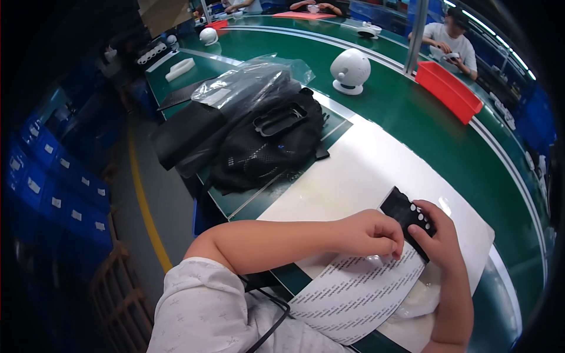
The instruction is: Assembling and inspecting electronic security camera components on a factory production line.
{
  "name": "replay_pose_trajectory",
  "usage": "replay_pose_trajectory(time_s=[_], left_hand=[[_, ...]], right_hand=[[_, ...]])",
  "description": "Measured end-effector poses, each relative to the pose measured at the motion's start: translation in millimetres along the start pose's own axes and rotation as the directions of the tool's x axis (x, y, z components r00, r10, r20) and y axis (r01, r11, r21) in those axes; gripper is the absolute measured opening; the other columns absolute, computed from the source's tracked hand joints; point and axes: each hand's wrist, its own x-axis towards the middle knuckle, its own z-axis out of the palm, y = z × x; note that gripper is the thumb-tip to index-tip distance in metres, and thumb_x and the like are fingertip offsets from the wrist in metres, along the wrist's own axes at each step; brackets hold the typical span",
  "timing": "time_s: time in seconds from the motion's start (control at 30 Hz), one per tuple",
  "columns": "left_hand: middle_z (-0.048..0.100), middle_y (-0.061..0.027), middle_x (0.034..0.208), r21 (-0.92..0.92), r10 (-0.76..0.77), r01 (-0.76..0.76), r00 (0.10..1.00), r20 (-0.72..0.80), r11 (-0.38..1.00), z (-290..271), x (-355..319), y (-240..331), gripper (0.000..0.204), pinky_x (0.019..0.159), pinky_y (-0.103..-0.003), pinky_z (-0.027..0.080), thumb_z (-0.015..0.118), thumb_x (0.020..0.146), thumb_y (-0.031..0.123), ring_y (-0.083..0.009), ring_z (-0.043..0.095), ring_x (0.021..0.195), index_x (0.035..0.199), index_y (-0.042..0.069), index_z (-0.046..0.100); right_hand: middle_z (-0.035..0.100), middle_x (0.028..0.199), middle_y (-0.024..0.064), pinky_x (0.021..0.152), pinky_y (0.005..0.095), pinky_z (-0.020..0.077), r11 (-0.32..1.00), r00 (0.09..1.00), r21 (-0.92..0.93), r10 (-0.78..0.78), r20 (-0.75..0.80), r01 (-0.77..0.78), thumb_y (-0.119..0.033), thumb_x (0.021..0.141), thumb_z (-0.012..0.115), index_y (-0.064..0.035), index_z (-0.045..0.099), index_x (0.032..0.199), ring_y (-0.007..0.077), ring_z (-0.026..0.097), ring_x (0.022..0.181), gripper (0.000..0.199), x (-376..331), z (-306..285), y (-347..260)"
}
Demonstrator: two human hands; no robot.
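Before us a smooth white board (353,170) lies on a green workbench (226,203), with blue bins (65,176) stacked to our left. Near the board's right corner, our right hand (441,232) grips a flat black sheet (395,207) dotted with round white discs (412,207). A thin, printed white sheet (359,294) reaches past the board's near edge; our left hand (371,232) curls above, pinching or not, we cannot tell.

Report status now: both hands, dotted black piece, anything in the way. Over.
Right hand gripping dotted black piece. Left hand curled over printed white sheet, grip unclear. Black mesh bundle farther left, seemingly out of the way.
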Motion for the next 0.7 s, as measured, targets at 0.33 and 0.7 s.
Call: replay_pose_trajectory(time_s=[0.33,0.7], left_hand=[[0.06,-0.0086,0.083,0.03,0.03,-0.03,1.0,0.001,0.999,1.3,0.4,-0.5,0.012,0.071,-0.024,0.046,0.045,0.078,-0.002,-0.0123,0.058,0.076,0.082,-0.002,0.057],[0.06,-0.0088,0.086,0.038,0.004,-0.005,1.0,0.018,0.999,-3.4,1.6,1.2,0.015,0.072,-0.024,0.046,0.046,0.079,-0.002,-0.0127,0.058,0.08,0.086,-0.002,0.059]], right_hand=[[0.055,0.092,0.0081,0.075,0.0262,0.0405,0.999,0.999,-0.012,0.043,-0.015,-0.043,-0.014,0.068,0.062,-0.0018,0.051,0.106,0.0151,0.05,0.084,0.041,-3.8,-1.7,-1.1],[0.057,0.093,0.0098,0.076,0.0269,0.0409,0.998,0.999,-0.053,-0.042,-0.002,0.042,-0.018,0.069,0.062,-0.0054,0.052,0.107,0.018,0.053,0.085,0.042,2.3,-1.9,2.6]])
